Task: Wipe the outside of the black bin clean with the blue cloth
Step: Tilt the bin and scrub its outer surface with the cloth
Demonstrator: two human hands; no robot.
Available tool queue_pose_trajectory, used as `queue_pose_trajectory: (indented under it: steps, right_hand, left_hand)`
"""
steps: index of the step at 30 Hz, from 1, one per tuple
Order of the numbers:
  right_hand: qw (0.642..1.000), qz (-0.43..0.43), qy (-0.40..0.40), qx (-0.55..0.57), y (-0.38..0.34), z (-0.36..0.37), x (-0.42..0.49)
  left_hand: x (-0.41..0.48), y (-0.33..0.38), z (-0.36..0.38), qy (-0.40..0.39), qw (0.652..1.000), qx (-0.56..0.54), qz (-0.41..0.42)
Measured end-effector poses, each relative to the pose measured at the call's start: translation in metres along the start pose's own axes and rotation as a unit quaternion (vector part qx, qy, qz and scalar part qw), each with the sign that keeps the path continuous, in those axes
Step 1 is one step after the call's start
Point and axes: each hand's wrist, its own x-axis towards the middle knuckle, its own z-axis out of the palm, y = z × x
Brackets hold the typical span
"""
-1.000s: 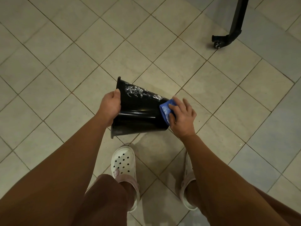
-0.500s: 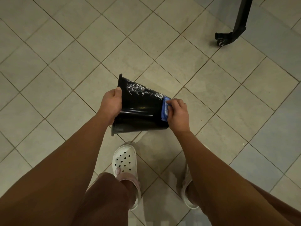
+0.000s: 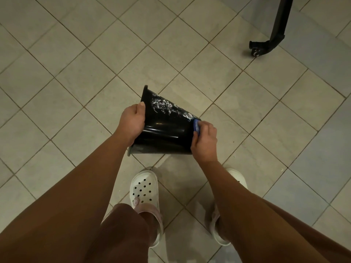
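Observation:
The black bin [image 3: 165, 133] is held on its side above the tiled floor, rim to the left and base to the right. White smears run along its upper side. My left hand [image 3: 133, 121] grips the rim, thumb on the outside. My right hand [image 3: 205, 141] presses the blue cloth [image 3: 196, 126] against the bin's base end; only a narrow strip of cloth shows past my fingers.
Beige floor tiles [image 3: 76, 54] stretch all around. A black metal leg with a caster [image 3: 266, 46] stands at the upper right. My feet in white perforated clogs [image 3: 144, 188] are directly below the bin.
My right hand has curled around the bin's base, and less of the blue cloth shows than a second ago. My left hand keeps its grip on the rim.

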Motion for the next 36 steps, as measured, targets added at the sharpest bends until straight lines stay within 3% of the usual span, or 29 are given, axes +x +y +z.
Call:
queue_pose_trajectory:
  steps: [7, 13, 18, 22, 30, 32, 36]
  right_hand:
    - [0.996, -0.074, -0.012, -0.052, -0.002, 0.008, -0.003]
    - [0.997, 0.075, -0.001, -0.010, -0.010, 0.004, -0.004]
    - [0.997, -0.054, -0.012, -0.060, -0.031, 0.015, -0.010]
    - [0.998, 0.062, -0.021, -0.023, -0.015, 0.005, 0.010]
    - [0.997, 0.066, -0.027, 0.012, -0.012, 0.006, -0.009]
    - [0.997, 0.075, -0.035, 0.009, -0.012, 0.005, -0.011]
    - [0.996, 0.088, -0.015, 0.024, -0.010, 0.005, -0.018]
  left_hand:
    - [-0.005, -0.006, -0.005, -0.011, 1.000, 0.009, -0.001]
    - [-0.004, -0.004, -0.003, 0.019, 0.999, 0.043, 0.017]
    - [-0.004, -0.006, -0.004, -0.001, 0.999, 0.032, 0.009]
    - [-0.008, -0.006, -0.005, -0.020, 0.999, 0.014, 0.025]
    - [0.002, 0.004, -0.023, -0.089, 0.980, -0.130, -0.118]
    - [0.005, 0.010, -0.016, -0.075, 0.981, -0.100, -0.150]
    - [0.004, 0.017, -0.006, -0.039, 0.993, -0.060, -0.097]
